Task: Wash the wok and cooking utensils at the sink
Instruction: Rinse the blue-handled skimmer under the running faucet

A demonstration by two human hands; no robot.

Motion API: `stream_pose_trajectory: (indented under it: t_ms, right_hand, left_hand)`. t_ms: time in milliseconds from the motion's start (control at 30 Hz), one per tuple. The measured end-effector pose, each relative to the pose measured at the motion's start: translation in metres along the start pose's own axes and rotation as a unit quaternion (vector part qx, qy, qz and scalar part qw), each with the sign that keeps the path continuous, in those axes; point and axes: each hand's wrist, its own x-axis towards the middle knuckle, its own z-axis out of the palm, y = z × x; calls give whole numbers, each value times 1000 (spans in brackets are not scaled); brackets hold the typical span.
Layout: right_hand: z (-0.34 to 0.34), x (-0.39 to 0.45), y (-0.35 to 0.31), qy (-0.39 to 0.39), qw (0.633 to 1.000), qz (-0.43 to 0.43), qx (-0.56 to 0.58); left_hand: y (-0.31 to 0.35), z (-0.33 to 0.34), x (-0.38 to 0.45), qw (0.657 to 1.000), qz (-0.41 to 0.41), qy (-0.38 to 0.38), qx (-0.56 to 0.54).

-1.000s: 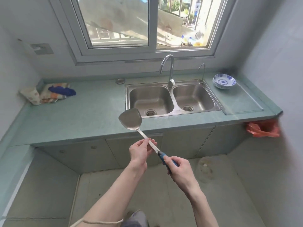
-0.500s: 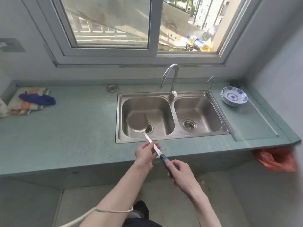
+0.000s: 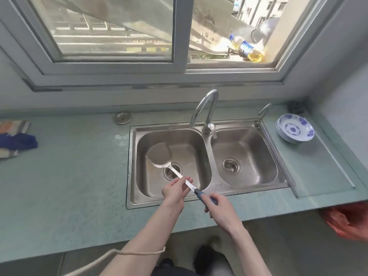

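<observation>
Barely started imo: both hands' fingers grip the spatula, left hand on shaft, right hand on handle; tap ahead looks dry, no wok visible.

A home kitchen: a steel double sink with a curved faucet set in a green tabletop under a window, stacked blue-patterned plates beside it.

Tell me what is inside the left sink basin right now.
The left sink basin holds only its drain strainer, partly covered by the spatula held above it in the left hand and right hand. No wok or water is visible; the spot beneath the blade is hidden.
</observation>
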Motion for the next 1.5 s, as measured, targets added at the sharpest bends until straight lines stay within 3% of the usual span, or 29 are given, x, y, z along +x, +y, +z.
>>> stream_pose_trajectory:
  t_ms: [267,467,700,767,933,1133,1333,1433,1500]
  right_hand:
    - [-55,74,-5,-26,999,2,-27]
    - [-97,191,-17,22,997,3,70]
    - [-90,301,-72,-94,988,40,120]
    - [-79,313,-76,-93,982,64,148]
    - [-72,322,-68,-22,999,18,25]
    - [-72,324,-71,-12,999,30,38]
    - [-98,289,-77,-121,983,87,110]
    - [-119,247,-75,-180,981,57,-45]
    - [-132,216,-70,-229,959,23,-168]
  left_hand:
    - [-17,54,30,998,5,52,-33]
    - [-27,92,38,996,3,74,-39]
    - [-42,133,37,990,-7,107,-86]
    - [-46,139,36,989,-12,114,-97]
    - [-47,147,36,987,-17,119,-105]
    - [-40,152,31,987,-25,117,-104]
    - [-39,158,36,986,-27,108,-123]
    - [-40,160,40,985,-30,101,-134]
    - [-41,159,49,985,-34,94,-137]
